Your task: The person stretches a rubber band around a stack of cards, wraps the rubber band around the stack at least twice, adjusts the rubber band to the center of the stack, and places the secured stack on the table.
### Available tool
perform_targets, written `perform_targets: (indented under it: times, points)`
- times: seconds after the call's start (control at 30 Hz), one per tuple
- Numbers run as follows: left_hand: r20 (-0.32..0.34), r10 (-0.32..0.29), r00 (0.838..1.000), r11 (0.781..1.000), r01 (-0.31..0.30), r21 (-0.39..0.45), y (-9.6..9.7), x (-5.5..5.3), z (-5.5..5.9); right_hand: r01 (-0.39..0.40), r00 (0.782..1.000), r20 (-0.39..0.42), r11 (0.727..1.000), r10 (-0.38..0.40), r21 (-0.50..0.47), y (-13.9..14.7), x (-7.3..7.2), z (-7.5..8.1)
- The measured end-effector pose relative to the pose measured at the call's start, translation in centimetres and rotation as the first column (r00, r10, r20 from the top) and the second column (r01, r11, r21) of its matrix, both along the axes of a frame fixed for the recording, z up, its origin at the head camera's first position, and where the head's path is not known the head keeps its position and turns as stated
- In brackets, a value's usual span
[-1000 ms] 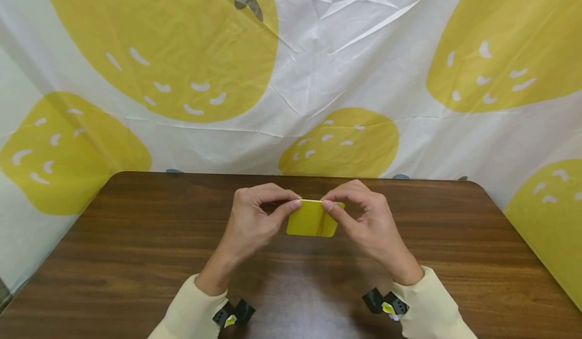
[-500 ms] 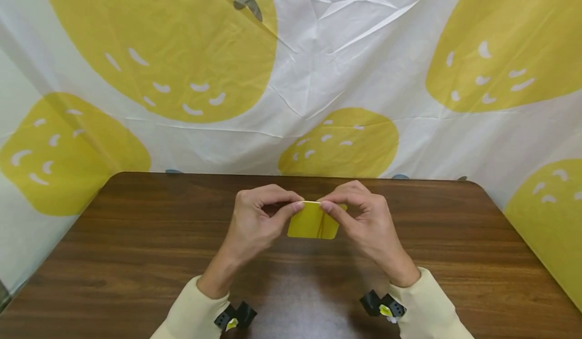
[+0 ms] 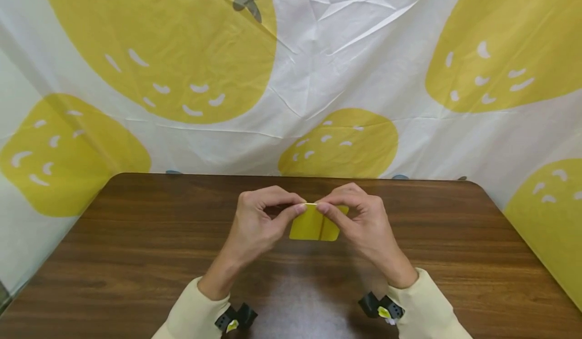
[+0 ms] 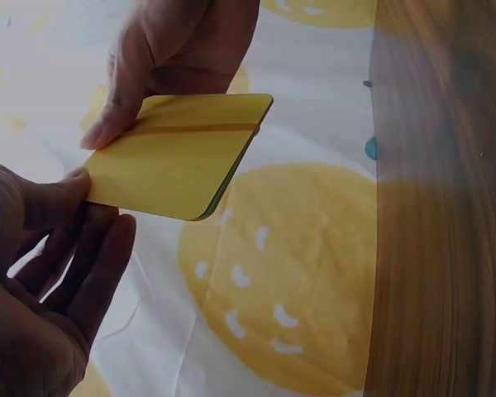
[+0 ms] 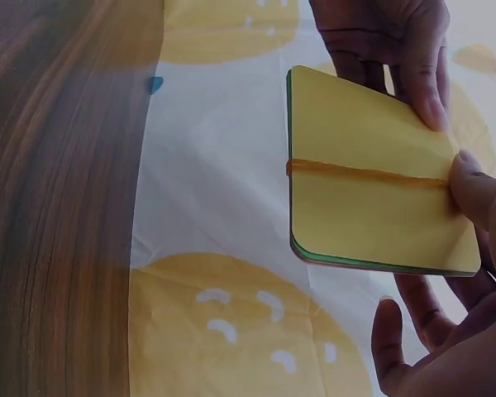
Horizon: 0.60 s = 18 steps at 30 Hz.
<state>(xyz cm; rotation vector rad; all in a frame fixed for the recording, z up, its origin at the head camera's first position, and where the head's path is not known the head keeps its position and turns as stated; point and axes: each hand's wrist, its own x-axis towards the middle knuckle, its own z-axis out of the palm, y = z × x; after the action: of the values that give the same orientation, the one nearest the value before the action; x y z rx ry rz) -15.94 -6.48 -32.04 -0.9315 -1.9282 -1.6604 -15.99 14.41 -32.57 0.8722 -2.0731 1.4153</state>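
A yellow pad of square sheets [image 3: 306,225], with rounded corners and a green layer along its edge in the right wrist view, is held up above the table. An orange-brown rubber band [image 5: 364,171] runs across its face. My left hand [image 3: 258,223] pinches the pad's top edge on the left between thumb and fingers. My right hand [image 3: 364,223] pinches the same edge farther right, its thumb on the band's end in the right wrist view. Both thumbs lie on the near face. The pad's far side is hidden in the head view.
The brown wooden table [image 3: 136,248] spreads beneath both hands. Behind it hangs a white cloth [image 3: 309,76] printed with large yellow fruit shapes. Small black cameras [image 3: 236,317] sit at the cuffs of the cream sleeves [image 3: 195,311].
Both hands have drawn slightly closer together at the pad's top edge. The pad has shifted a little down and right. The band's two spread strands now look like one line.
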Motion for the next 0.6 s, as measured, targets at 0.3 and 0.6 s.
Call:
perform_targets:
  times: [0.3, 0.6]
  points:
    - [0.048, 0.044, 0.998, 0.998, -0.042, -0.037, -0.3, 0.0, 0.0, 0.040, 0.996, 0.078, 0.998, -0.043, 0.041, 0.8, -0.1, 0.6]
    - [0.050, 0.039, 0.998, 0.999, -0.038, -0.024, -0.3, 0.0, 0.0, -0.007, 0.988, 0.157, 0.998, -0.004, 0.069, 1.6, -0.2, 0.8]
